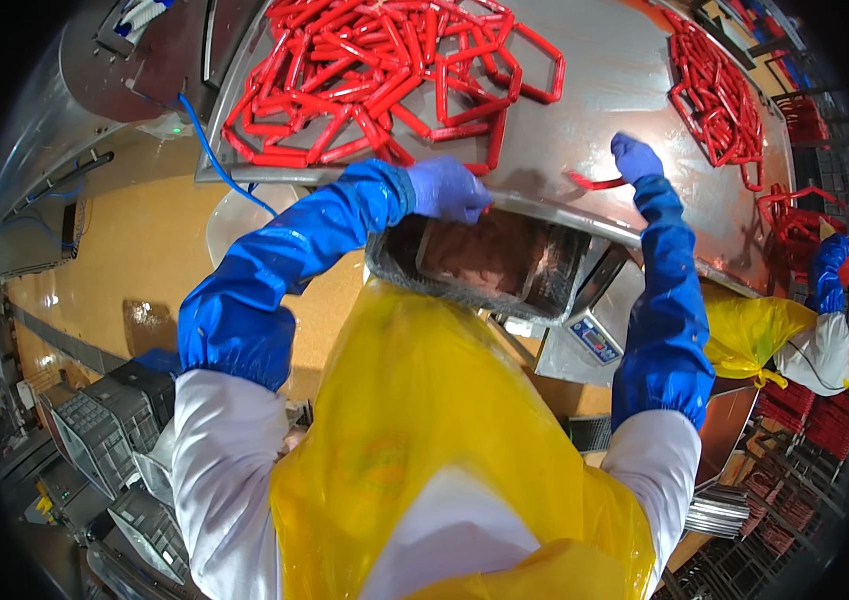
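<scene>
My left hand [448, 190], in a purple glove, is closed at the near edge of the metal table, with a small red tip of a sausage showing at its fingertips. Farther right and over the tabletop, my right hand [635, 157] makes a closed fist. A short red sausage [595, 183] pokes out to the left from beneath it; the rest is hidden by the hand. Just below my left hand is a bin lined with clear plastic [405, 262], holding a brownish-pink mass that I cannot make out clearly.
Linked red sausages [355, 85] are heaped at the table's left, and another pile [715, 95] lies at its right. A scale with a display [595, 338] stands beside the bin. At far right works a person in a yellow apron [760, 335]. Grey crates [95, 435] stand lower left.
</scene>
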The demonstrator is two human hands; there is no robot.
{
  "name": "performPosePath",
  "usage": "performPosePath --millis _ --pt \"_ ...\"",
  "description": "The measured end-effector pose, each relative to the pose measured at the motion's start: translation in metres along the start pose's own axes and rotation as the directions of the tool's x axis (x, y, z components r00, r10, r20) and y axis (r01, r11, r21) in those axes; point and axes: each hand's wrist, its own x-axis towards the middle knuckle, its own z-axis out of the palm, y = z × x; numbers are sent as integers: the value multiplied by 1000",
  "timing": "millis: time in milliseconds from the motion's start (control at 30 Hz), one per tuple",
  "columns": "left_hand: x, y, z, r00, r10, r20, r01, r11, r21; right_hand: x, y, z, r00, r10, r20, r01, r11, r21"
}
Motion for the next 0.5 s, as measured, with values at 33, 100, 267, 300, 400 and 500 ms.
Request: performPosePath --millis 33,100,267,300,400,500 --pt "-3 -1 6 998 36 -45 -36 999 6 3 -5 -13 996 91 -25 -91 996 8" --pt "-2 1 15 985 105 -134 -101 994 38 0 -45 -25 974 185 128 -184 983 -22" --pt "16 38 73 946 302 -121 -288 950 121 -75 -182 40 717 -355 599 -513 314 799" --pt "17 37 114 971 225 -79 -226 974 -11 -100 -227 25 390 -541 745 -883 9 469" --pt "-1 44 132 960 240 -146 -247 968 -37 -129 -261 27 563 -515 646 -751 7 660" --pt "-25 60 127 966 240 -98 -238 971 32 -143 -271 67 670 -520 529 -682 -151 716"
